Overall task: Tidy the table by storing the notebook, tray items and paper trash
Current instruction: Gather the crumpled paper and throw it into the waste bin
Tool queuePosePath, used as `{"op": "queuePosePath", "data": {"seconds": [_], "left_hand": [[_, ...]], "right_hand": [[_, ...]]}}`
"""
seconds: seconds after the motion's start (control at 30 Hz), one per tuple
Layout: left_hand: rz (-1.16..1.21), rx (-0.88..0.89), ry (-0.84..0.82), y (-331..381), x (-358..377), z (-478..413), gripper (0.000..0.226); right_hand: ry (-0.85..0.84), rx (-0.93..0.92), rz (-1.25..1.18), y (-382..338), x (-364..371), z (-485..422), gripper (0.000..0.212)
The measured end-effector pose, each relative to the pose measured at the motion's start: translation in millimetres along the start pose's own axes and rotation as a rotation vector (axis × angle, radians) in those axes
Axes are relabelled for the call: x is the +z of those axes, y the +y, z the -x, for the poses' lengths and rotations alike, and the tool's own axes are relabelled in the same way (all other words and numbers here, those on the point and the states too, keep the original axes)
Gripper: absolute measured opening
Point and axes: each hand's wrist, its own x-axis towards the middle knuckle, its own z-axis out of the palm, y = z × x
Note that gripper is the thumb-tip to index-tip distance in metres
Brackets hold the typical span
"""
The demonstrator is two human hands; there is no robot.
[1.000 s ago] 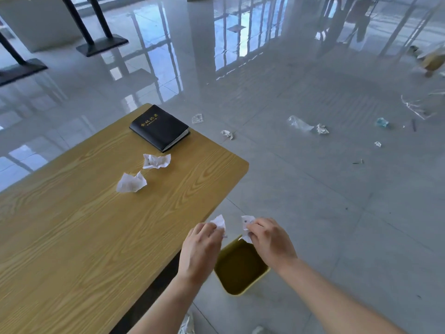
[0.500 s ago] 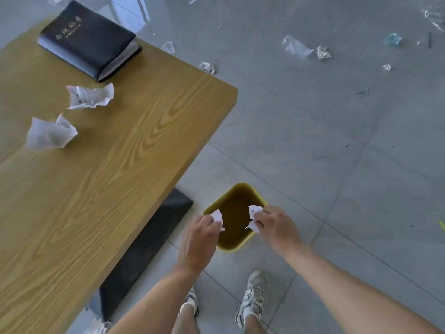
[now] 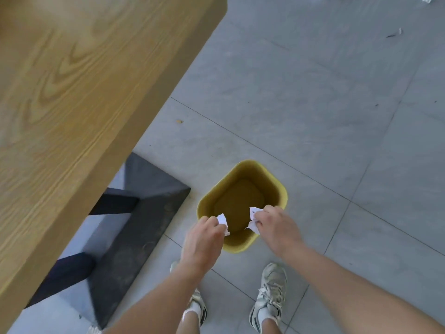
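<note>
yellow plastic bin (image 3: 279, 189) stands on the grey tiled floor (image 3: 313, 104), just beside the black base of the table leg (image 3: 134, 213). its mouth faces up; the visible part of its inner floor holds nothing, and the near part is hidden behind the hands.

left hand (image 3: 202, 242) is above the near-left rim of the bin, fingers curled shut, pinching a small white paper scrap (image 3: 222, 220) between thumb and fingertips. right hand (image 3: 277, 227) is above the near-right rim, fingers likewise closed, gripping a second white paper piece (image 3: 254, 219) that sticks out toward the bin's centre. the two pieces are apart, both over the bin opening, neither inside it yet.

wooden table (image 3: 72, 92) fills the upper left; only bare top surface shows. two sneakers (image 3: 269, 292) stand on the floor below the bin. small litter bits (image 3: 395, 33) lie on the floor at far upper right.

compared with the frame half a second earlier: the view has tipped further down, so the notebook and the two crumpled papers on the table are now out of frame. both hands keep the same pinch on their scraps over the bin.
</note>
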Motion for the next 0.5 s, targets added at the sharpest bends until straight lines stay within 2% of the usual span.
{"op": "queuePosePath", "data": {"seconds": [0.1, 0.5], "left_hand": [[-0.020, 0.020, -0.007, -8.9, 23.7, -18.3, 0.024], [-0.069, 0.050, -0.063, -24.1, 81.8, -60.1, 0.029]], "right_hand": [[-0.007, -0.001, 0.005, 7.0, 17.1, -19.7, 0.015], [0.040, -0.040, 0.014, 17.4, 57.2, -70.5, 0.012]]}}
